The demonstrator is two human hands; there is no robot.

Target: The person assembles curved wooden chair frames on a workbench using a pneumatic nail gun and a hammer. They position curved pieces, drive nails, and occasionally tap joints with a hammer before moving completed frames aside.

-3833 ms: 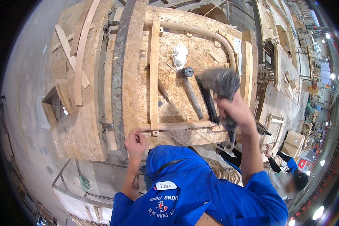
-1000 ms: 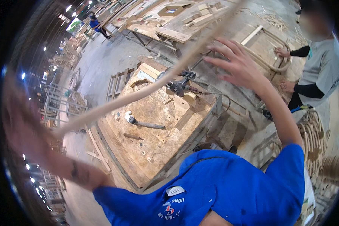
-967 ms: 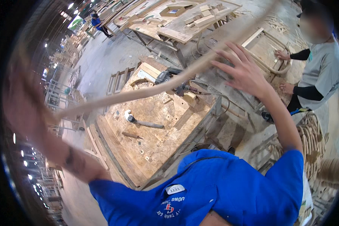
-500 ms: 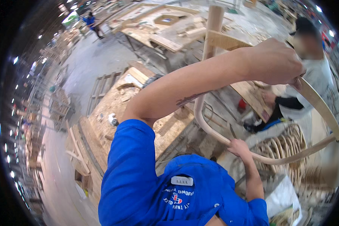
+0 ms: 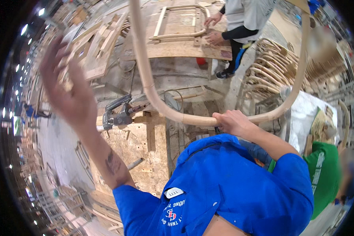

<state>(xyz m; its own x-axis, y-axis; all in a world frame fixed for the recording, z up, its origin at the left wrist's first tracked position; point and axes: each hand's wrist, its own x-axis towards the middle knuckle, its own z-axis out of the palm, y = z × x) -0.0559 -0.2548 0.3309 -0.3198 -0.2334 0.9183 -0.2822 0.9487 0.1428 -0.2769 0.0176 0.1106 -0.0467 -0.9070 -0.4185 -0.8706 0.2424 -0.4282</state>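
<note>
My right hand (image 5: 233,122) is clamped on the bottom of the bent U-shaped rattan piece (image 5: 153,94) over the plywood bench's (image 5: 145,153) far edge, left hand (image 5: 69,92) spread open and empty, so honestly that one-handed hoop could swing and clip the nail gun (image 5: 120,114).

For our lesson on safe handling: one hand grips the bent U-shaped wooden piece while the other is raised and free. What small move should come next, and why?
Probably bring the open left hand onto the near arm of the bent wooden piece. Only the right hand grips it, at the bottom of its curve, and both long arms stand unsupported.
</note>
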